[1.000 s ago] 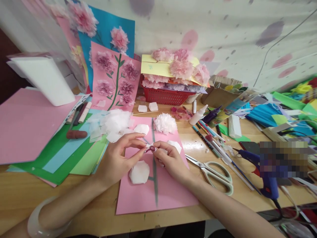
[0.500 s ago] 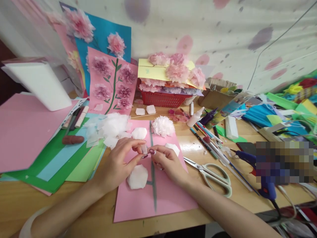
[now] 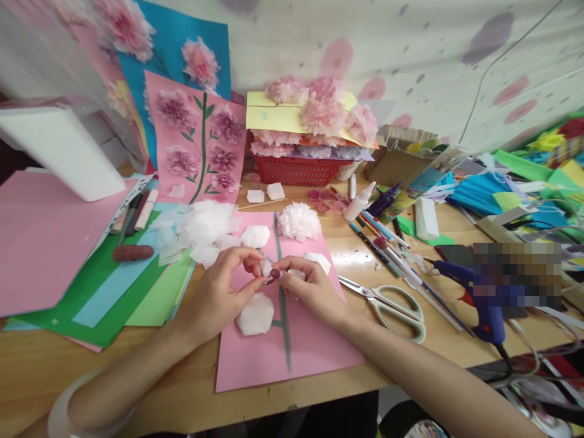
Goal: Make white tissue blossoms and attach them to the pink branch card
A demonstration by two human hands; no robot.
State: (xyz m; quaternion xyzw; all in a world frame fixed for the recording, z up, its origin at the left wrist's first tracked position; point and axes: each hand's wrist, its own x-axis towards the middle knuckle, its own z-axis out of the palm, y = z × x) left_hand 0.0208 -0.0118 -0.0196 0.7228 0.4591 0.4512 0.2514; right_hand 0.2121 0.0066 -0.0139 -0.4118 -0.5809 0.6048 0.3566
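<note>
My left hand (image 3: pixel 219 296) and my right hand (image 3: pixel 310 290) meet over a pink sheet (image 3: pixel 292 347) with a painted green stem. Together their fingertips pinch a small white tissue piece (image 3: pixel 265 267). A flat white tissue disc (image 3: pixel 255 314) lies on the sheet just below my left hand. A fluffy white tissue flower (image 3: pixel 298 221) sits at the sheet's top, with another flat disc (image 3: pixel 255 236) to its left. A loose heap of white tissue squares (image 3: pixel 201 228) lies beyond my left hand.
Scissors (image 3: pixel 392 302) and a blue glue gun (image 3: pixel 479 301) lie right of the sheet, with pens and a glue bottle (image 3: pixel 359 204) behind. A red basket (image 3: pixel 296 170) of pink flowers stands at the back. Coloured paper sheets (image 3: pixel 55 237) spread left.
Both hands stay together pinching the tissue piece, with small finger shifts. The view has drifted slightly, so everything sits a little lower and left.
</note>
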